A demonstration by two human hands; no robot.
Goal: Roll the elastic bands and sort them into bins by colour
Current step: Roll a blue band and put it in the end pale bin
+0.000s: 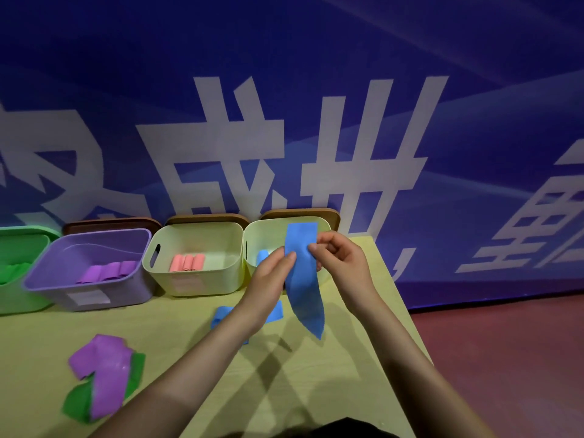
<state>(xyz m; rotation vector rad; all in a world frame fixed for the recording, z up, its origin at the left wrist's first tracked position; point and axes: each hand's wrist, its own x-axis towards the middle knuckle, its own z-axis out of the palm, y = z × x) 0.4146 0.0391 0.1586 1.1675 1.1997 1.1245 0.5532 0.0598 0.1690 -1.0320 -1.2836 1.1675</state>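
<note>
both hands up over the surface (196,339), pinching one blue band (302,279) near its top; the rest hangs loose. left hand (268,279) fingers on its left edge, right hand (341,260) fingers on the right edge. it's in front of the rightmost bin (256,245). more blue bands (221,314) on the surface, purple band (104,374) over green band (76,403) front-left.

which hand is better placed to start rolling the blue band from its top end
Probably the right hand: it pinches the blue band nearer its top end. The left hand grips the band's left edge lower down, steadying it.
</note>
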